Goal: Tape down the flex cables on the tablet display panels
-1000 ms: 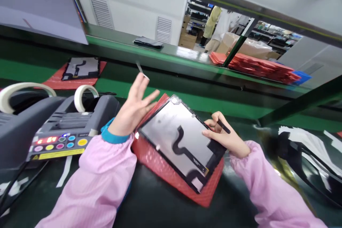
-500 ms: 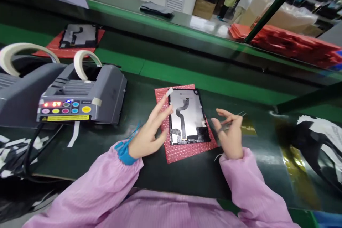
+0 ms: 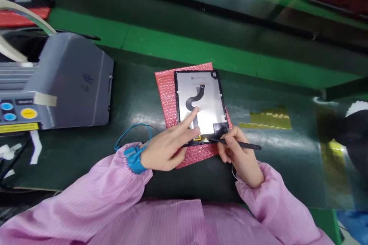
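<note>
A tablet screen panel (image 3: 207, 88) lies back-up on a red bubble-wrap sheet (image 3: 165, 92) on the dark green bench, with a black flex cable curving down its silver back. My left hand (image 3: 168, 145) rests on the panel's lower left, the index finger stretched out onto the flex cable, holding nothing. My right hand (image 3: 238, 153) is closed on black tweezers (image 3: 241, 144), whose tips point left at the panel's bottom edge. A blue wrist strap (image 3: 134, 159) sits on my left wrist.
A grey tape dispenser machine (image 3: 69, 80) with coloured buttons stands at the left, tape strips beside it. A green conveyor belt (image 3: 172, 46) runs behind the panel. Yellow film (image 3: 267, 119) lies on the bench at right. Red sheets are stacked at the far top right.
The view has tilted down and closer. My left hand moved from the panel's left edge onto its back. My right hand came in and brought the tweezers to the panel's bottom edge.
</note>
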{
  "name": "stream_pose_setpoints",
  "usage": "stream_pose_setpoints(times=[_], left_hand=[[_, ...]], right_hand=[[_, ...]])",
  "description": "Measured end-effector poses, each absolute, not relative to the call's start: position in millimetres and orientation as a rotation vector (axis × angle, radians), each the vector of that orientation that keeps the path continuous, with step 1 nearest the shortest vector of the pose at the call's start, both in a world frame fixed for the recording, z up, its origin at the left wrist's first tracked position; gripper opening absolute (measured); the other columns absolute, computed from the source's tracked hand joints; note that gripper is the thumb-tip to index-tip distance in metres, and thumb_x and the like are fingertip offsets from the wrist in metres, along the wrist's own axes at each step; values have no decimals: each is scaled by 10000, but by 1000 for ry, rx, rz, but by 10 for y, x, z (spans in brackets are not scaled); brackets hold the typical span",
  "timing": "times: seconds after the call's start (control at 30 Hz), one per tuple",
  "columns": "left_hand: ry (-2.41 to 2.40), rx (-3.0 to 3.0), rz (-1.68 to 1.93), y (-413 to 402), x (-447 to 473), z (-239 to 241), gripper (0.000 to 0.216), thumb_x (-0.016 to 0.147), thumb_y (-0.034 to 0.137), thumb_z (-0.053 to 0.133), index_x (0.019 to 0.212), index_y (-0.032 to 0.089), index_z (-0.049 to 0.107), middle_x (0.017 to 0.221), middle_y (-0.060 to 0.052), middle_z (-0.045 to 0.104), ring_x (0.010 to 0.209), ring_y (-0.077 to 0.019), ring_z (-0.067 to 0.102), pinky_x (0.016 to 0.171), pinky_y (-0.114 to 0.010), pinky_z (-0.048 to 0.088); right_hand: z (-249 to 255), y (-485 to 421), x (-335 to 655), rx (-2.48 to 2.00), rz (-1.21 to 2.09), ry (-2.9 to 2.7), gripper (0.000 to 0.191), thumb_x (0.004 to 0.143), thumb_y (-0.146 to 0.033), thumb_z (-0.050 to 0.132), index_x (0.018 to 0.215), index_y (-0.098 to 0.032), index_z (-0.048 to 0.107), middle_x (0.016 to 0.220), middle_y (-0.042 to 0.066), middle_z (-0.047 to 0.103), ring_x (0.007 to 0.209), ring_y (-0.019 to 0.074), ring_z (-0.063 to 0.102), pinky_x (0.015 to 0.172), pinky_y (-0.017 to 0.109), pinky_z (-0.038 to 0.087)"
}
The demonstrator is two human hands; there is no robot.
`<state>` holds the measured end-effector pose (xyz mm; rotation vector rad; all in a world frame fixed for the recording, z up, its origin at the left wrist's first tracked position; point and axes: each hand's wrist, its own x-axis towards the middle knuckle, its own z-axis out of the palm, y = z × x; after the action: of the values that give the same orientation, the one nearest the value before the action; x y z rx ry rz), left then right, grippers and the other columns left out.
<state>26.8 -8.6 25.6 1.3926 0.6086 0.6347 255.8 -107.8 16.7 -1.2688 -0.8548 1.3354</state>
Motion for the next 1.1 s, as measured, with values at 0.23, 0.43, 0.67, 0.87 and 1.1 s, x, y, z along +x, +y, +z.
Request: stream_pose_setpoints(times=[0.23,0.43,0.67,0.87,1.1], left_hand=[[414,1844,667,-29,259,115,854,813,-74,560,1544,358,464,1746,-137,187,1244,-328,691,950,-504,618],[311,2152,659,-17,241,47,1100,858,-115,465,1646,430,-74,1760,-164,-59,1319,-245,649,858,-334,647],[352,2130,604,-22,235,116,1118,852,-114,461,1639,468,-78,1767,-132,-28,1355,-268,627,924,-371,635],[352,2121,589,-15,232,140,1131,854,-115,472,1633,491,-80,1767,-132,-19,1352,-282,629,911,-366,639],[342,2140,607,-12,236,120,1122,856,-105,470,1637,470,-94,1769,-128,-12,1354,-277,628,913,-359,639]], right_hand=[[260,-1011,2575,-1386,1241,-957,295,958,-391,718,791,-230,535,590,-54,676,359,64,500,351,167,360],[329,-943,2571,-1401,1288,-955,207,944,-261,732,798,-221,591,603,-52,716,366,72,585,335,133,426],[356,-940,2580,-1418,1322,-912,155,937,-199,734,837,-218,618,652,-31,758,438,110,688,324,115,431],[348,-938,2570,-1422,1328,-911,143,935,-204,742,849,-215,628,672,-20,770,459,119,707,323,115,430],[362,-941,2573,-1454,1337,-926,151,932,-217,748,840,-212,629,676,-14,774,481,121,719,324,111,418]])
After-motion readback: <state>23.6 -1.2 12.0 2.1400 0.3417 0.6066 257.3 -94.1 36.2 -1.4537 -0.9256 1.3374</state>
